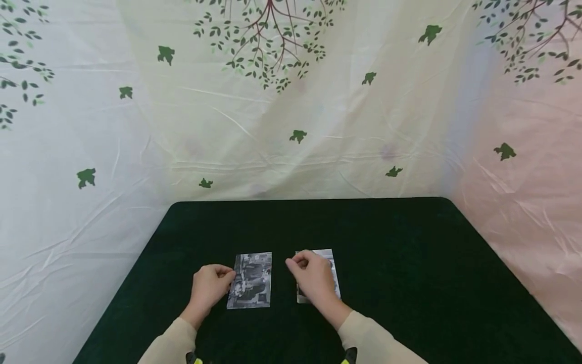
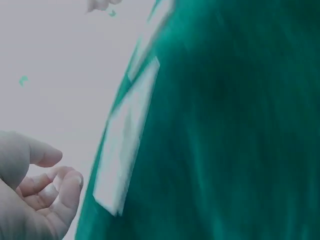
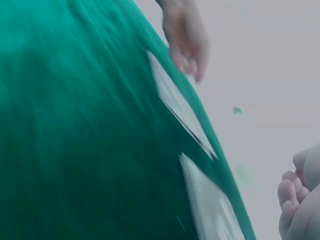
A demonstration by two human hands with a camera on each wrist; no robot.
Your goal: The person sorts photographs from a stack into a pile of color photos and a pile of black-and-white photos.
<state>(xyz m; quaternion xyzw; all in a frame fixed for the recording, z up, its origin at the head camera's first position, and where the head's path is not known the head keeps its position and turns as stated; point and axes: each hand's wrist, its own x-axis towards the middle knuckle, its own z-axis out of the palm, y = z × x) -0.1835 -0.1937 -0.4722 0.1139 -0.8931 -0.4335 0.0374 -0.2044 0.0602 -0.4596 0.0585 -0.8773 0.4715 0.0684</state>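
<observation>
Two black-and-white photo prints lie flat, side by side. Beside the left print (image 1: 250,280) is my left hand (image 1: 210,290), its fingertips near the print's left edge. In the left wrist view a gap shows between thumb and fingers of the left hand (image 2: 45,187), with nothing held. My right hand (image 1: 313,278) hovers over the right print (image 1: 335,275) and hides much of it. Loosely bent and without anything in them, the fingers of the right hand (image 3: 300,200) appear in the right wrist view, apart from the right print (image 3: 212,202).
A dark green cloth covers the table (image 1: 386,253), which has rounded far corners. Behind it and along both sides hangs a pale curtain (image 1: 254,146) printed with leaves and branches.
</observation>
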